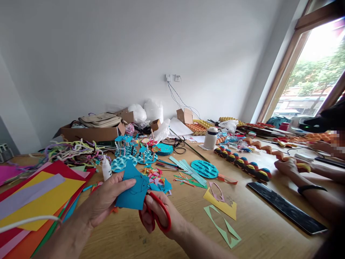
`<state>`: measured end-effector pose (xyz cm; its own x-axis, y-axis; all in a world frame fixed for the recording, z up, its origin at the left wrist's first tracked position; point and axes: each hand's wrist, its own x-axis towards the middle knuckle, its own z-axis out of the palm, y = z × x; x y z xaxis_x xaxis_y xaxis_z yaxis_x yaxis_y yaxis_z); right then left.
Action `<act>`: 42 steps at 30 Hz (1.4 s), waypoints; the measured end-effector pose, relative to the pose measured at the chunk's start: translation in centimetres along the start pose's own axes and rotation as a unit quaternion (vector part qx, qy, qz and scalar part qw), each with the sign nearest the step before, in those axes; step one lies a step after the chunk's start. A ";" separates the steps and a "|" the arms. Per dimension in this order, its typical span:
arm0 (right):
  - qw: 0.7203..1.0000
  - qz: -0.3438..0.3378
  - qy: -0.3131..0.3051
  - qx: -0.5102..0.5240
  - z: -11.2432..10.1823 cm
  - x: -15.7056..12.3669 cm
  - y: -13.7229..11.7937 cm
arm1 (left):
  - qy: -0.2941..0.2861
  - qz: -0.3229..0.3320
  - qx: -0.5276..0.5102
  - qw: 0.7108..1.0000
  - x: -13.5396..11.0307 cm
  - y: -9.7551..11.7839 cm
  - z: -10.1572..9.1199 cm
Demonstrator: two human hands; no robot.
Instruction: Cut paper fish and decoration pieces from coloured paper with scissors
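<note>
The left hand (pixel 109 193) is pinched closed on a piece of blue paper (pixel 130 199), thumb on the face and fingers behind; this grip appears chosen to keep the drawn outline visible and the right edge accessible. The right hand (pixel 163 208) is curled through the loops of red-handled scissors (pixel 168 218), which meet that lower right edge (blade opening cannot be determined). The paper is thus supported between both hands, above the near part of the table (pixel 125 239). From left to right, stacked coloured sheets (pixel 67 187) lie beside the left forearm, probably for easy reach; a glue bottle (pixel 106 170) stands upright behind the left hand, presumably to prevent leakage. Paper scraps (pixel 155 172) are heaped beyond the blue paper, and a green offcut (pixel 233 232) lies to the right, likely set aside after cutting. A painted egg-carton strip (pixel 242 163) and a black phone-like device (pixel 287 207) follow; at far right, a co-worker's hand (pixel 288 169) works over the same surface. The table is wooden and densely covered towards the rear, against a plain pale wall (pixel 121 54) with sockets (pixel 168 77); a wood-framed window (pixel 304 79) admits daylight at right.
</note>
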<state>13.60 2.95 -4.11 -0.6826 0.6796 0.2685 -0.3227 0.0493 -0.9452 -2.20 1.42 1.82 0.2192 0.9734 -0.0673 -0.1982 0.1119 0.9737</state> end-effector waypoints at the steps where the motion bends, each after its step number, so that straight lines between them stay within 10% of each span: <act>1: 1.000 0.009 0.008 -0.007 0.1 0.0 -0.2 | -0.002 0.001 0.001 1.000 0.0 0.0 0.1; 14: 0.997 0.053 0.055 -0.015 0.1 0.2 0.7 | 0.126 0.002 0.053 0.991 -0.3 0.0 1.5; 42: 0.997 0.035 0.062 -0.029 0.3 0.1 0.2 | 0.125 -0.006 0.042 0.991 -0.4 0.1 1.6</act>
<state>13.34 2.82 -4.19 -0.6141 0.7683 0.1805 -0.2372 0.0384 -0.9707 -0.75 0.75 2.29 -0.0247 0.9924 -0.1208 -0.1143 0.1172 0.9865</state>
